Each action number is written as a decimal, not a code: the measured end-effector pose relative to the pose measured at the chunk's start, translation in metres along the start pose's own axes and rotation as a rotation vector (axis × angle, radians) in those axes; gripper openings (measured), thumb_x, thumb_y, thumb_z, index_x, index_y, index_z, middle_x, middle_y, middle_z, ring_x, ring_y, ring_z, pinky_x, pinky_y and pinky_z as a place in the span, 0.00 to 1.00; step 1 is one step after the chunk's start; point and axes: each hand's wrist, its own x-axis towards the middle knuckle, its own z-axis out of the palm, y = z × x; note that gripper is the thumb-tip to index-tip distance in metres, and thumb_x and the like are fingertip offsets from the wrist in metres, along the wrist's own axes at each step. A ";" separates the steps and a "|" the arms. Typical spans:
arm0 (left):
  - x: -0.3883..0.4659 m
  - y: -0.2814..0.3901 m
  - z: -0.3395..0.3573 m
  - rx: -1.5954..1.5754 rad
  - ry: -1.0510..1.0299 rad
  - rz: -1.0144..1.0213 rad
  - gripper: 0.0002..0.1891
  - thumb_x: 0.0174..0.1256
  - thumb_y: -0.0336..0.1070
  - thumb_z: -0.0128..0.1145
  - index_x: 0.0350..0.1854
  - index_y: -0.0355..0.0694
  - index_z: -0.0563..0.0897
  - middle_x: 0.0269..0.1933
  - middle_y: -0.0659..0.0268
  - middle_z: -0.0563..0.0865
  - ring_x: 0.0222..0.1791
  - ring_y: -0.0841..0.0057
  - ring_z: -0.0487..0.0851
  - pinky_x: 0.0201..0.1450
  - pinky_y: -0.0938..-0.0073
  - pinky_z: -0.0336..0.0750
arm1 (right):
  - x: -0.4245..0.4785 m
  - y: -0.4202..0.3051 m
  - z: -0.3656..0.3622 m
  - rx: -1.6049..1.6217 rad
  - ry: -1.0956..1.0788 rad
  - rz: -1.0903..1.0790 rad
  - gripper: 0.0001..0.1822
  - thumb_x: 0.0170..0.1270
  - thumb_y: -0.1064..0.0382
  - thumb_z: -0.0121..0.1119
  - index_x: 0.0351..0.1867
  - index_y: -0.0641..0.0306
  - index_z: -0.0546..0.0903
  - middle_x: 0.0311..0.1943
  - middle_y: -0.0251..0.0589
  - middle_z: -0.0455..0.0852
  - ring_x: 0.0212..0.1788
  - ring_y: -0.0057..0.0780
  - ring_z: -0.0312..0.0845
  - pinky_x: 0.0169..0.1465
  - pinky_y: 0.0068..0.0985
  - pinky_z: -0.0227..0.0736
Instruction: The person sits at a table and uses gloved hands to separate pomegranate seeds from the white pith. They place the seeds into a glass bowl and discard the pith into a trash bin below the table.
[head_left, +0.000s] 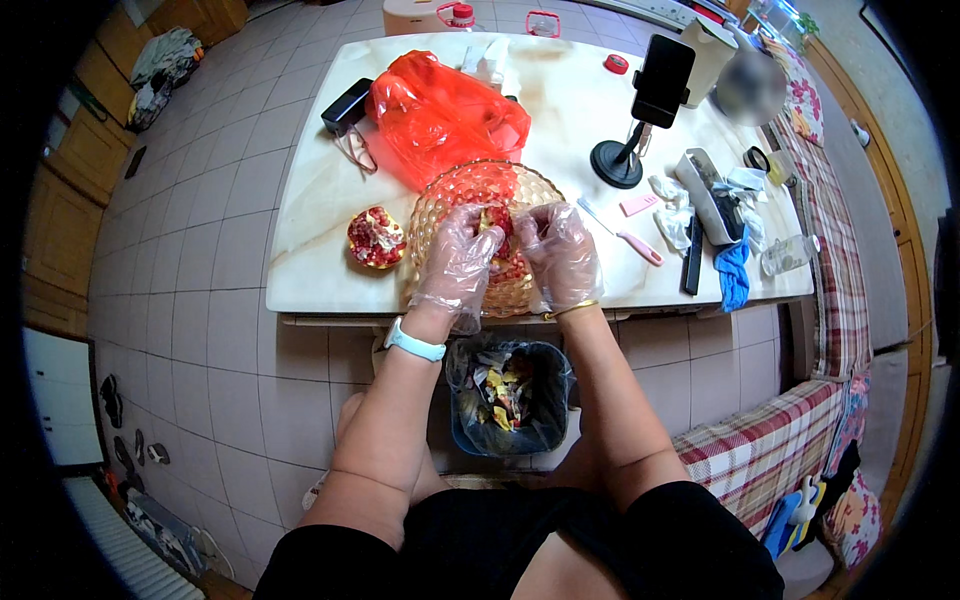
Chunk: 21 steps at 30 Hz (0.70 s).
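Observation:
My left hand (458, 254), in a clear plastic glove, grips a pomegranate piece (496, 219) with red seeds showing. Close at its right side is my right hand (559, 247), gloved the same way with fingers curled; whether they pinch anything is hidden. Both hands are over an amber dimpled glass bowl (433, 196), in which loose pomegranate seeds (511, 271) lie. Left of the bowl, an opened pomegranate chunk (376, 238) rests on the marble-look table (315, 271). Below the table edge, between my arms, stands a lined trash bin (551, 439) containing yellow and red peel scraps.
A red plastic bag (442, 112) lies behind the bowl, beside a black box-like object (347, 106). To the right are a pink-handled knife (637, 247), its pink cover (638, 205), a phone on a stand (664, 81), a white bin (705, 191) and a clear bottle (789, 255).

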 end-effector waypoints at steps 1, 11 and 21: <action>-0.001 0.002 0.000 -0.001 -0.009 -0.010 0.16 0.69 0.29 0.59 0.58 0.33 0.76 0.42 0.64 0.84 0.37 0.81 0.82 0.32 0.78 0.84 | 0.001 -0.002 -0.003 -0.009 0.002 0.009 0.09 0.61 0.57 0.69 0.33 0.60 0.83 0.32 0.47 0.86 0.35 0.46 0.84 0.39 0.38 0.79; -0.004 0.005 -0.001 0.022 -0.026 -0.034 0.17 0.71 0.31 0.58 0.59 0.32 0.75 0.38 0.66 0.82 0.34 0.82 0.80 0.29 0.77 0.85 | 0.009 -0.002 -0.007 -0.208 0.172 -0.277 0.07 0.61 0.61 0.68 0.36 0.59 0.84 0.36 0.45 0.85 0.33 0.48 0.83 0.40 0.39 0.79; -0.009 0.024 0.004 0.196 0.014 0.022 0.15 0.71 0.32 0.59 0.55 0.31 0.80 0.41 0.66 0.84 0.38 0.82 0.81 0.36 0.77 0.83 | 0.012 0.014 -0.010 0.140 -0.326 0.181 0.16 0.73 0.57 0.55 0.44 0.70 0.84 0.24 0.37 0.79 0.30 0.20 0.70 0.35 0.26 0.70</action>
